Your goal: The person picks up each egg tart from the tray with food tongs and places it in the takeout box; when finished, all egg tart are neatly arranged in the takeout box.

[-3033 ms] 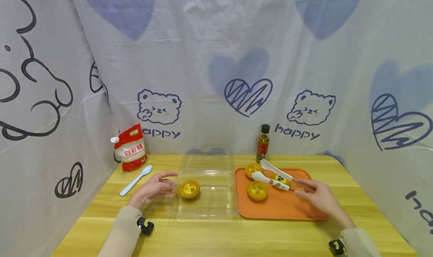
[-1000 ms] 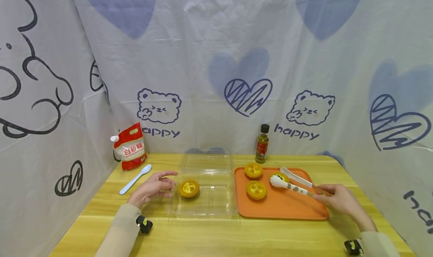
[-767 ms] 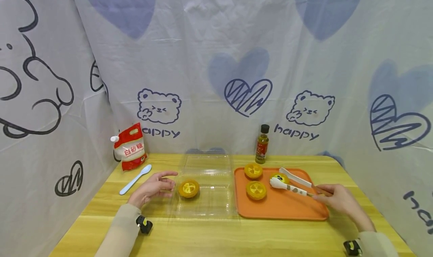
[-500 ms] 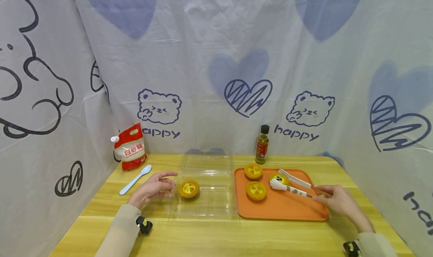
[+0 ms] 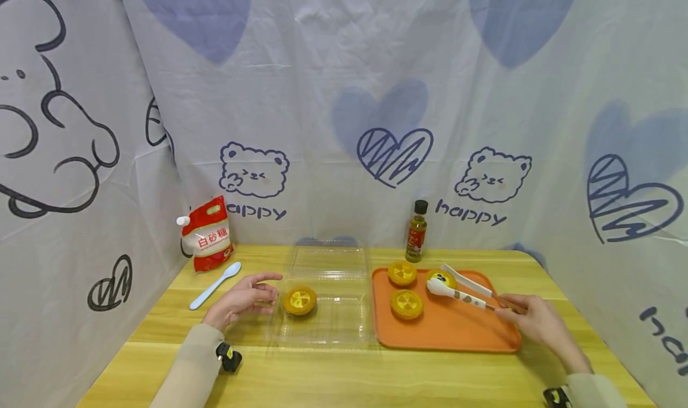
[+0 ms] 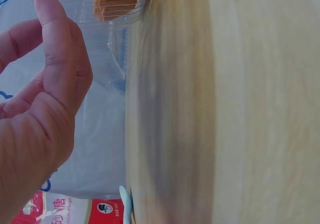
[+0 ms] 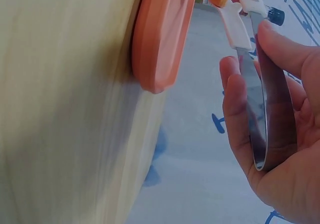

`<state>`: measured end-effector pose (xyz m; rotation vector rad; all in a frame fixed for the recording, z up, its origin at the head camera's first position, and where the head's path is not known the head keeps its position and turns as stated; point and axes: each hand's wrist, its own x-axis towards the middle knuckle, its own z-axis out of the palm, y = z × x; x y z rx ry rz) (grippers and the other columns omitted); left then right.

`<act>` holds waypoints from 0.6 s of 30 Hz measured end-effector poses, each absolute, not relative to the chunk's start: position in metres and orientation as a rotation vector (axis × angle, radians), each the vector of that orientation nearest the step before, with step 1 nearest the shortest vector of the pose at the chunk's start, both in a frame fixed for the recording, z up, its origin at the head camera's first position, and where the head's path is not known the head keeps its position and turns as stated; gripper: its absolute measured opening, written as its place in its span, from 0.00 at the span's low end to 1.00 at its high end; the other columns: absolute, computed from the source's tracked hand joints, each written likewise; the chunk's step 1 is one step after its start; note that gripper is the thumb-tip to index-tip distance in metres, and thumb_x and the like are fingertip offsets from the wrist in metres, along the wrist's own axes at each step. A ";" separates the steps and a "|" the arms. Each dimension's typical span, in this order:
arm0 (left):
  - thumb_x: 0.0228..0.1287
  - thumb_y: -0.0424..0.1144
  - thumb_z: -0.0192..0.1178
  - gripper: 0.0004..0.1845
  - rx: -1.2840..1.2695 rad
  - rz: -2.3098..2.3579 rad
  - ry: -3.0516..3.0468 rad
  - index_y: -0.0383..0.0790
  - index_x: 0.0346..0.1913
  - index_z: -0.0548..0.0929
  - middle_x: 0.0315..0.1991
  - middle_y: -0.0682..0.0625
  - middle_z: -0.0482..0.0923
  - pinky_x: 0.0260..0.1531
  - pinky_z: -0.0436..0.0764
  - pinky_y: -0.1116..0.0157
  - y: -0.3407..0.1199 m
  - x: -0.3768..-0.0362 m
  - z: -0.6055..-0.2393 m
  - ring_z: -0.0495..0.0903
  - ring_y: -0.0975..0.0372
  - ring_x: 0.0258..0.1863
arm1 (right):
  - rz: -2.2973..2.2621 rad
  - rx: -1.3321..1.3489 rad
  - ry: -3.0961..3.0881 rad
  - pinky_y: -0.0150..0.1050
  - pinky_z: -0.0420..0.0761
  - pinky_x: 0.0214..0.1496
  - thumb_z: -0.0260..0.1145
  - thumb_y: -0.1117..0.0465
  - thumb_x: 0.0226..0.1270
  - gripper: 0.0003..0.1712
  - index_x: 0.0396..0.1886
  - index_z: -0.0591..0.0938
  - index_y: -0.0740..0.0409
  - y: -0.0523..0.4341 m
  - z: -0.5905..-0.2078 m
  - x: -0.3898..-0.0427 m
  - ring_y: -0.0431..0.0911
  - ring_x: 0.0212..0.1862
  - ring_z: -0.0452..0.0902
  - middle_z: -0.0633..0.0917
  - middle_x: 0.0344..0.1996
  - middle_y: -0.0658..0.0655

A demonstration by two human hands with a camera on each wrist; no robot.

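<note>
My right hand (image 5: 537,321) grips metal tongs (image 5: 467,299) with white, brown-spotted heads; the right wrist view shows thumb and fingers on both arms of the tongs (image 7: 272,114). Their heads lie on either side of an egg tart with dark dots on top (image 5: 434,275), which sits on the orange tray (image 5: 457,331). Two plainer egg tarts (image 5: 402,273) lie to its left. My left hand (image 5: 249,297) holds nothing, its fingers loosely bent at the left edge of a clear plastic box (image 5: 344,330). Inside that box is another egg tart (image 5: 300,301).
A red and white sugar bag (image 5: 211,235) stands at the back left, with a pale blue spoon (image 5: 215,285) in front of it. Behind the tray is a small bottle with a black cap (image 5: 416,235). The box's lid (image 5: 330,260) leans open toward the back curtain.
Over three seconds, the tongs moved right from near the two plain tarts to around the dotted one. Lately that tart and the tongs' heads shifted slightly back and left. The left hand stayed still.
</note>
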<state>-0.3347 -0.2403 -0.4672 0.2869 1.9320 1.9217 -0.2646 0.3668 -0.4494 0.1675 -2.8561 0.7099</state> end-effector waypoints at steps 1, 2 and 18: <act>0.59 0.27 0.55 0.30 0.287 1.920 1.933 0.34 0.65 0.59 0.43 0.34 0.71 0.39 0.79 0.53 -0.241 -0.335 -0.468 0.76 0.57 0.34 | 0.704 0.169 -2.849 0.52 0.75 0.39 0.63 0.38 0.53 0.32 0.50 0.81 0.55 0.366 -0.449 -0.265 0.57 0.44 0.76 0.83 0.41 0.61; 0.59 0.27 0.55 0.30 0.287 1.918 1.934 0.34 0.65 0.60 0.43 0.34 0.71 0.39 0.79 0.53 -0.241 -0.335 -0.468 0.76 0.56 0.34 | 0.701 0.170 -2.842 0.53 0.75 0.40 0.63 0.38 0.53 0.31 0.50 0.80 0.54 0.365 -0.449 -0.265 0.58 0.44 0.76 0.83 0.42 0.61; 0.60 0.26 0.53 0.29 0.272 1.913 1.949 0.35 0.65 0.61 0.46 0.31 0.69 0.39 0.79 0.54 -0.240 -0.337 -0.468 0.75 0.56 0.35 | 0.784 0.234 -2.822 0.36 0.64 0.26 0.60 0.38 0.56 0.30 0.51 0.80 0.53 0.342 -0.446 -0.266 0.43 0.23 0.65 0.82 0.43 0.56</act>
